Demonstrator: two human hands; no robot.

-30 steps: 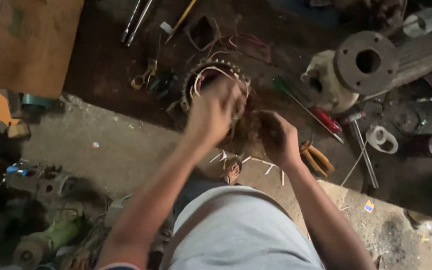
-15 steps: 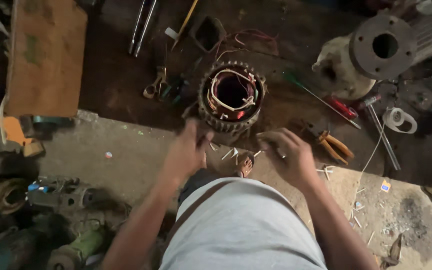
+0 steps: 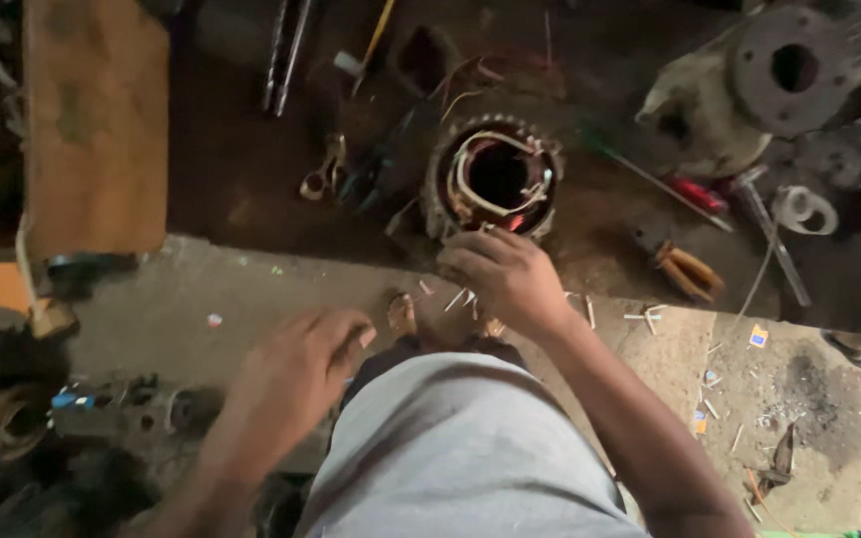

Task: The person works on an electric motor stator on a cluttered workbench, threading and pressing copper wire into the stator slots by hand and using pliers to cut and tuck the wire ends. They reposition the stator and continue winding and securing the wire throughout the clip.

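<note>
Copper-wound stator (image 3: 495, 179) now untouched; I see the right hand (image 3: 505, 279) lowered just below it, the left hand (image 3: 296, 374) pulled back, both loose and empty.

Motor stator (image 3: 495, 179) stands on the floor (image 3: 251, 189), just beyond the right hand (image 3: 500, 279); pliers (image 3: 685, 271) lie to its right.

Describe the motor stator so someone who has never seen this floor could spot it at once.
Start at the dark patch of floor above the pale concrete step. Near its front edge, just beyond the right hand, stands the stator, a ribbed metal ring with its opening facing up. Unlike the solid grey flanged housing to its right, it is hollow and lined with copper windings and pale leads.
</note>
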